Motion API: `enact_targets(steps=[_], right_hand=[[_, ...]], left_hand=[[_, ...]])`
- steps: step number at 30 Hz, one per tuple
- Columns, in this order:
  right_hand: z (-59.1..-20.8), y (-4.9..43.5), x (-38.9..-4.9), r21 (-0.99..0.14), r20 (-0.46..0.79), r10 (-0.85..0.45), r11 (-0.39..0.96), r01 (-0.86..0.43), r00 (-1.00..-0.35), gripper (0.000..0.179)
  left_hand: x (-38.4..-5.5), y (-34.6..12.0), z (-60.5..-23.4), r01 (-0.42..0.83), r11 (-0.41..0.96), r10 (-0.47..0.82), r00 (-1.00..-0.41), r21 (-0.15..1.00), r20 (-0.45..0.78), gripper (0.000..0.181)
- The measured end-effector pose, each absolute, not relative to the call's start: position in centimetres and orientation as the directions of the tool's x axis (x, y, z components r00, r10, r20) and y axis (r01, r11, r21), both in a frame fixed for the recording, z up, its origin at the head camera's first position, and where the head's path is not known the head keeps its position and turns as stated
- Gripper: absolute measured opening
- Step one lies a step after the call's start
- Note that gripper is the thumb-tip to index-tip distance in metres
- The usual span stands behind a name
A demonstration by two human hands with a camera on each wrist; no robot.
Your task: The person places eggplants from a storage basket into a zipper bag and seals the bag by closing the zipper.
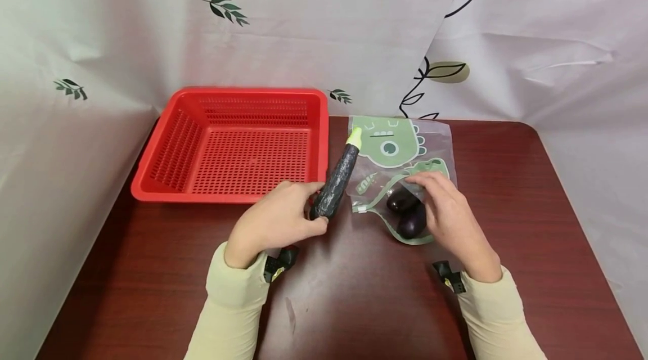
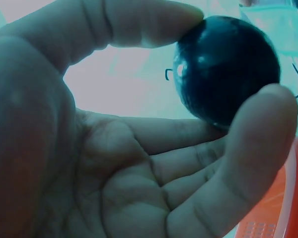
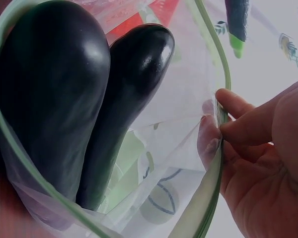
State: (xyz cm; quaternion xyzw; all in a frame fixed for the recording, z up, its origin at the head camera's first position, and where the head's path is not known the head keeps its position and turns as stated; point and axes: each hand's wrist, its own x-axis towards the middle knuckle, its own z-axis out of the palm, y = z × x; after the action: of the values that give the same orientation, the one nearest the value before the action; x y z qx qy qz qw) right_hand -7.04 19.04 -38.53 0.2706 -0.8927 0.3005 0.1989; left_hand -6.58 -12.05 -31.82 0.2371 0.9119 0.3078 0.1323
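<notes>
A long dark eggplant with a yellow-green stem end tilts up and away from my left hand. Thumb and fingers grip its rounded lower end, which the left wrist view shows up close. To the right lies a clear zip bag printed with a green cartoon creature, its mouth spread toward me. Inside it are two dark eggplants, a thick eggplant and a slimmer eggplant. My right hand pinches the bag's green rim between thumb and finger. The held eggplant is outside the bag, left of its opening.
A red plastic basket with a perforated bottom stands at the back left, close beside my left hand. The dark reddish wooden table is bordered by a white curtain with leaf prints. The bag's slider is at its left corner.
</notes>
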Motion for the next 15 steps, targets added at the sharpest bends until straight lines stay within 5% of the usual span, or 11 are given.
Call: enact_targets(steps=[15], right_hand=[[-38.5,19.0,-7.0,-0.428,0.538,-0.347,0.672,-0.604,-0.768,0.045]], left_hand=[[-5.5,-11.1,-32.4,0.423,0.688,0.579,-0.81,0.589,-0.095,0.015]])
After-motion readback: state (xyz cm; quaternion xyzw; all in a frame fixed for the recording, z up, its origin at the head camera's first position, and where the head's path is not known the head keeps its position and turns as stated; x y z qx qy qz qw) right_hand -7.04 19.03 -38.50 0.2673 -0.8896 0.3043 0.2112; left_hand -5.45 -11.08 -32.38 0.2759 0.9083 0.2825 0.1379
